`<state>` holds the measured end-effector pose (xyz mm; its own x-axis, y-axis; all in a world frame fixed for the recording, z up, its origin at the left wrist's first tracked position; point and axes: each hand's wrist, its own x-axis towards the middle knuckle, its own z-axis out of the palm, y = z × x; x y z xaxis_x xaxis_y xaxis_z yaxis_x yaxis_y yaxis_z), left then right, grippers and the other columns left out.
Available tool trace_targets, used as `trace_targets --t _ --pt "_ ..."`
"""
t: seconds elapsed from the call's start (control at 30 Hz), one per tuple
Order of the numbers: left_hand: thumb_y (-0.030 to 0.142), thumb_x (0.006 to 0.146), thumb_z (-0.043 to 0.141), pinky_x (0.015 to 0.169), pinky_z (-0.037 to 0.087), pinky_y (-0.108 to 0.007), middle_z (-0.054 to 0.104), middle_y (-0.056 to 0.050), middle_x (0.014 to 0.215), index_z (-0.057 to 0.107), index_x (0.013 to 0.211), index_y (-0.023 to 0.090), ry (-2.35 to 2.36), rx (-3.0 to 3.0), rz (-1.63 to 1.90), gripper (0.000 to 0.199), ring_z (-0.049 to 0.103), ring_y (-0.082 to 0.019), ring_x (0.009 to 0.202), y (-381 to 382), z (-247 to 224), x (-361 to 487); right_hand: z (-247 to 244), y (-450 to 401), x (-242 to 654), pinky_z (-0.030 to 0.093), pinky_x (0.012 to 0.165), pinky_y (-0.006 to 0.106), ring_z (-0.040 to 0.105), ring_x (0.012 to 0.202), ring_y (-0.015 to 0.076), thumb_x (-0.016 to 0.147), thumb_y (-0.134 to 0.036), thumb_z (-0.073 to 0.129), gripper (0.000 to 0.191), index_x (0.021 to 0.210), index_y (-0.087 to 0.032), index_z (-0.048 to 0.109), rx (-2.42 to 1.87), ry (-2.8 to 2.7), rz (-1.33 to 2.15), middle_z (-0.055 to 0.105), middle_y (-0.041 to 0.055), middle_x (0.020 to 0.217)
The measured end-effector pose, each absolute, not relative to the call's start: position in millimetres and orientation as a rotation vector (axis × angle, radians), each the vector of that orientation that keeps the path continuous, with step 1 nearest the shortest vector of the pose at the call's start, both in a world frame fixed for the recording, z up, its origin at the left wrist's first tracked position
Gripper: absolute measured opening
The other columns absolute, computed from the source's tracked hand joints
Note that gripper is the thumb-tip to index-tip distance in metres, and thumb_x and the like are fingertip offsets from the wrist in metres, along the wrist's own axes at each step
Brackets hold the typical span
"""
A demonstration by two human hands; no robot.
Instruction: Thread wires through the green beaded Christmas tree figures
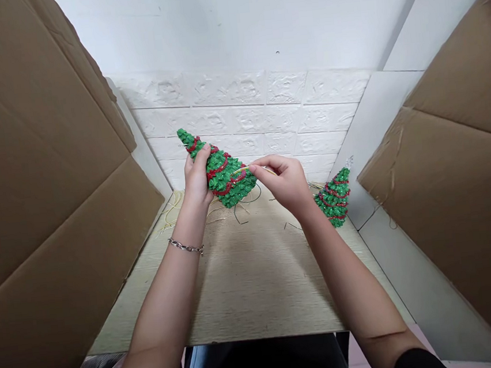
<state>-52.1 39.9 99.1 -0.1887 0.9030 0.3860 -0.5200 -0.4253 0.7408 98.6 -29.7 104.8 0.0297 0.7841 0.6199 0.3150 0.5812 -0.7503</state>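
Observation:
My left hand [198, 176] is wrapped round a small green Christmas tree figurine [228, 180] with red garlands, holding it tilted above the table with its tip to the upper left. Between the thumb and fingers of my right hand [282, 181] is a thin yellow wire [241, 170], pinched close to the tree's lower right side. One end of the wire meets the tree's surface near a red garland; whether it goes in, I cannot tell. Dark thin wires show below the tree's base.
A second green tree figurine [336, 198] stands at the right, partly behind my right forearm. Loose yellowish wires [172, 211] lie at the back left of the wooden table [255, 281]. Cardboard sheets [44, 168] flank both sides, and a white brick-patterned wall [227, 87] closes the back.

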Motion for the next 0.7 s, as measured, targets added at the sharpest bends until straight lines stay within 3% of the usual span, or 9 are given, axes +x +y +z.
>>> trace_targets --t 0.17,0.37,0.7 --pt "0.041 0.059 0.071 0.059 0.046 -0.027 0.054 0.0 0.068 0.051 0.074 0.019 0.548 1.046 1.757 0.033 0.054 -0.012 0.059 37 100 -50 104 -28 101 0.038 0.061 0.025 0.047 0.06 0.0097 0.072 -0.033 0.056 0.019 0.073 -0.017 0.066 -1.044 -1.559 0.404 0.056 -0.0007 0.063" --pt "0.041 0.06 0.071 0.061 0.045 -0.03 0.053 -0.001 0.07 0.053 0.077 0.019 0.538 1.07 1.731 0.033 0.055 -0.015 0.063 34 101 -48 110 -35 103 0.028 0.051 0.023 0.028 0.047 0.0066 0.071 -0.031 0.053 0.016 0.067 -0.017 0.057 -1.102 -1.595 0.38 0.03 -0.0067 0.046" --pt "0.043 0.061 0.069 0.061 0.047 -0.03 0.054 -0.001 0.069 0.051 0.074 0.018 0.56 1.045 1.719 0.032 0.056 -0.014 0.062 38 100 -50 113 -41 104 0.028 0.053 0.023 0.03 0.049 0.0065 0.068 -0.023 0.048 0.009 0.062 -0.017 0.05 -1.072 -1.726 0.271 0.038 -0.0051 0.051"
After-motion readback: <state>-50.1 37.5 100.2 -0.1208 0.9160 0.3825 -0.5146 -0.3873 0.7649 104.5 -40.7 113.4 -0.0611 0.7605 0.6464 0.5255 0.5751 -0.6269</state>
